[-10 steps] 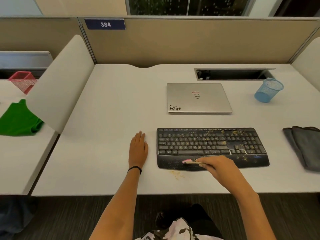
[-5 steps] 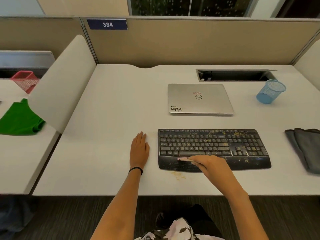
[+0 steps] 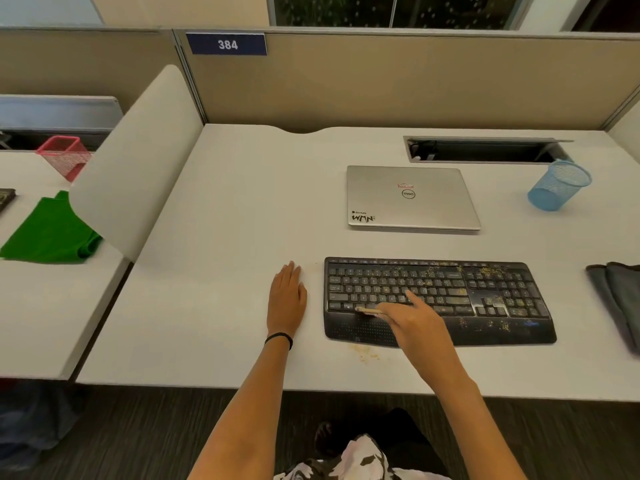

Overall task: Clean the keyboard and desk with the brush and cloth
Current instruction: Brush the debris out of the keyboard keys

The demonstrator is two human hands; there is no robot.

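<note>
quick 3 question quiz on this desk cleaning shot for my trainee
1. True or false: the left hand holds the brush.
2. Most crumbs on the keyboard lie at: A) its left end, B) its right half, C) nowhere.
3. Fill in: the laptop behind the keyboard is ___.
Key: 1 false, the right hand holds it; 2 B; 3 closed.

right hand [image 3: 415, 323]: shifts left and away from the desk edge | brush [image 3: 369, 310]: moves off the palm rest onto the bottom key row of the keyboard [image 3: 502, 289] | one finger now sticks out over the keys
</note>
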